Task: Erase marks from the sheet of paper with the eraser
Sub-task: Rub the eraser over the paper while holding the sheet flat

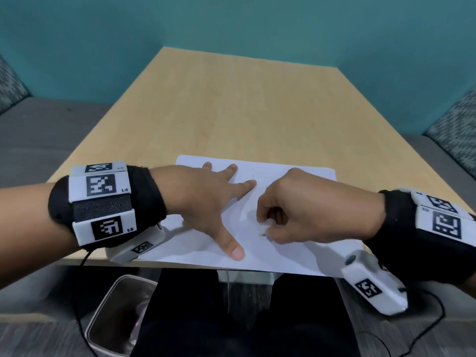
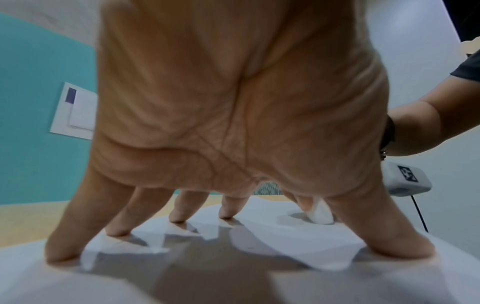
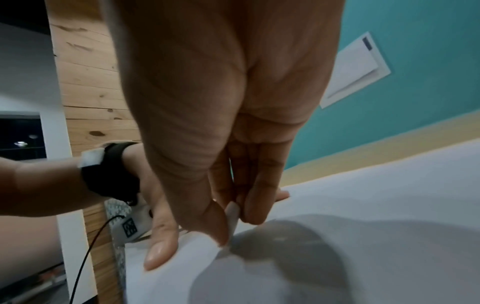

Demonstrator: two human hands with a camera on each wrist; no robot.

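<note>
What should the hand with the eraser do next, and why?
Probably rub the eraser in short strokes over the small dark mark right beside it. The right hand pinches the eraser with its tip on the paper, and the left hand is spread flat, pinning the sheet so that it shouldn't slide.

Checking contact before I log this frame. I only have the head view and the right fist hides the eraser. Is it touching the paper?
Observer: Yes. In the left wrist view the white eraser has its tip on the sheet of paper.
Operator: How is it held?
Observer: The right hand pinches it between thumb and fingers.
Operator: Left palm flat?
Observer: No. The left hand is arched, only its fingertips press the sheet.
</note>
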